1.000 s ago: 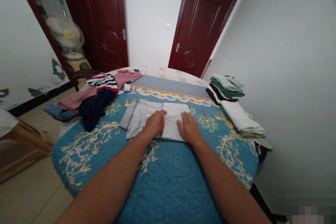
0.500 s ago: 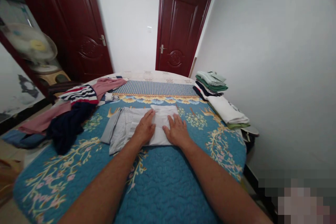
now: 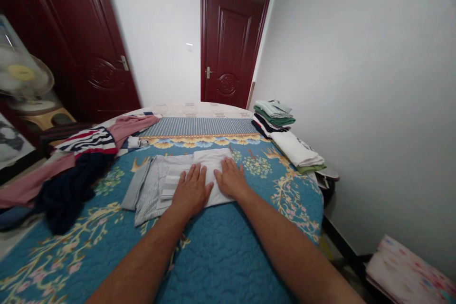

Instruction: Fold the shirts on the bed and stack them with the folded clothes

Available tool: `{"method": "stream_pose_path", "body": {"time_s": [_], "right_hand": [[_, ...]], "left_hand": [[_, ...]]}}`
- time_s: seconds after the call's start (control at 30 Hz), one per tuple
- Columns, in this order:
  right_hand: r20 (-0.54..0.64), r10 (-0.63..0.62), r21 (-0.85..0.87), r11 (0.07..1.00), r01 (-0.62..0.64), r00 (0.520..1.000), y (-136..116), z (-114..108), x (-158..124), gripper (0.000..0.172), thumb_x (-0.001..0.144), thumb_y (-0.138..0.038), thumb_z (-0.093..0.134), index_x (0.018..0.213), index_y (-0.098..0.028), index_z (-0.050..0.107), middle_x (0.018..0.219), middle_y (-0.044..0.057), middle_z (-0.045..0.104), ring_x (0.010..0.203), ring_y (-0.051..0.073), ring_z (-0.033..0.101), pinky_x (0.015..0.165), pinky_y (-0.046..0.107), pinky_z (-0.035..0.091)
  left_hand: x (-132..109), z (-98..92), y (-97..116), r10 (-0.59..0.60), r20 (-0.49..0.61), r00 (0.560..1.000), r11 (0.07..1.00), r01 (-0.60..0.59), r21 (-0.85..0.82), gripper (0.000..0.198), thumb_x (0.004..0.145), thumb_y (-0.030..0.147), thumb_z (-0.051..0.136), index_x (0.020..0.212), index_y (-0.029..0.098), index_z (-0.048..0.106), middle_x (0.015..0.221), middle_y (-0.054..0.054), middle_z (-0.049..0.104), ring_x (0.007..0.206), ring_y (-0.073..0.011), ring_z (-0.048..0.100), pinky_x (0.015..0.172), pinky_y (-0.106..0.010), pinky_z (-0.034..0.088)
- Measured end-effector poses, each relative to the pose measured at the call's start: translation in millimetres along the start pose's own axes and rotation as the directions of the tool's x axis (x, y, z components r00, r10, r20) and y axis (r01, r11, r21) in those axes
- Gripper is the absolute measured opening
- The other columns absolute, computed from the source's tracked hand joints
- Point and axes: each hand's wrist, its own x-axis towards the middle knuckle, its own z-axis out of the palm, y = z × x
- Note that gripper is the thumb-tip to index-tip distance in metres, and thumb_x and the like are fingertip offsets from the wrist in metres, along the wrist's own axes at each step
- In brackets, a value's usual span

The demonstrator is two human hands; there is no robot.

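A grey-and-white striped shirt (image 3: 156, 187), partly folded, lies flat on the blue quilted table cover (image 3: 221, 256). Its right part is folded over into a paler layer, and a folded sleeve with wider stripes lies across its middle. My left hand (image 3: 192, 190) presses flat on the middle of the shirt, fingers spread. On the paler folded layer near the right edge rests my right hand (image 3: 231, 178), palm down with its fingers apart. Neither hand grips the cloth.
Loose clothes, among them a navy garment (image 3: 67, 190) and a striped one (image 3: 89, 142), lie in a heap at the left. Folded clothes (image 3: 274, 109) are stacked at the far right, with a folded white garment (image 3: 295, 148) nearer. A fan (image 3: 24, 73) stands beyond the left edge.
My left hand has shifted back toward me and lies flatter on the shirt, uncovering more of the striped sleeve. My right hand stays near the right edge. The camera view has swung to the right.
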Motion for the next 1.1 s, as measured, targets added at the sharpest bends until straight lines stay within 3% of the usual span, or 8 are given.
{"method": "stream_pose_path", "body": {"time_s": [0.1,0.27,0.6,0.83,0.97,1.1], "right_hand": [[0.013,0.04,-0.005,0.999,-0.039,0.999,-2,3,20,0.079,0.11,-0.06,0.03,0.169,-0.007,0.035,0.178,0.019,0.025,0.166,0.033,0.019,0.133,0.063,0.011],[0.002,0.08,-0.01,0.997,-0.08,0.997,-4,9,49,0.088,0.108,-0.065,0.027,0.169,-0.001,0.032,0.177,0.022,0.024,0.166,0.034,0.018,0.134,0.058,0.01],[-0.052,0.117,0.001,0.993,-0.117,0.992,1,8,77,0.078,0.11,-0.059,0.027,0.162,-0.005,0.046,0.172,0.023,0.037,0.164,0.033,0.025,0.132,0.058,0.014],[-0.147,0.135,0.005,0.991,-0.135,0.98,-1,7,56,0.077,0.111,-0.059,0.026,0.161,-0.004,0.046,0.171,0.026,0.038,0.161,0.035,0.032,0.131,0.059,0.013],[-0.117,0.123,-0.008,0.992,-0.125,0.985,9,7,28,0.078,0.111,-0.059,0.028,0.166,-0.006,0.039,0.175,0.024,0.03,0.163,0.035,0.026,0.131,0.059,0.013],[-0.104,0.091,-0.044,0.994,-0.096,0.99,20,6,-7,0.079,0.111,-0.059,0.032,0.168,-0.006,0.034,0.175,0.024,0.031,0.163,0.036,0.025,0.132,0.061,0.01]], "left_hand": [[0,-2.4,0,-0.064,0.029,0.998,0.998,0.063,0.03,0.072,0.108,0.051,0.038,0.165,0.007,0.042,0.174,-0.022,0.035,0.163,-0.0378,0.031,0.131,-0.06,0.026],[1,-1.6,-1,-0.073,0.022,0.997,0.997,0.073,0.022,0.073,0.109,0.052,0.037,0.166,0.007,0.042,0.173,-0.022,0.036,0.163,-0.0374,0.031,0.131,-0.059,0.025],[1,-2.2,0,-0.094,0.048,0.994,0.996,0.093,0.01,0.075,0.108,0.054,0.037,0.166,0.005,0.04,0.174,-0.025,0.033,0.163,-0.0398,0.03,0.132,-0.057,0.023],[0,-4.8,2,-0.1,0.059,0.993,0.995,0.1,0.001,0.077,0.109,0.055,0.036,0.167,0.005,0.037,0.175,-0.025,0.031,0.163,-0.0405,0.03,0.131,-0.058,0.023],[-1,-5.2,3,-0.099,0.043,0.994,0.995,0.099,-0.014,0.076,0.108,0.055,0.036,0.167,0.006,0.038,0.174,-0.025,0.033,0.163,-0.0402,0.031,0.131,-0.057,0.023],[-1,-4.4,2,-0.1,0.041,0.994,0.994,0.101,-0.032,0.077,0.108,0.055,0.037,0.167,0.006,0.038,0.174,-0.025,0.033,0.163,-0.0401,0.031,0.131,-0.056,0.022]]}}
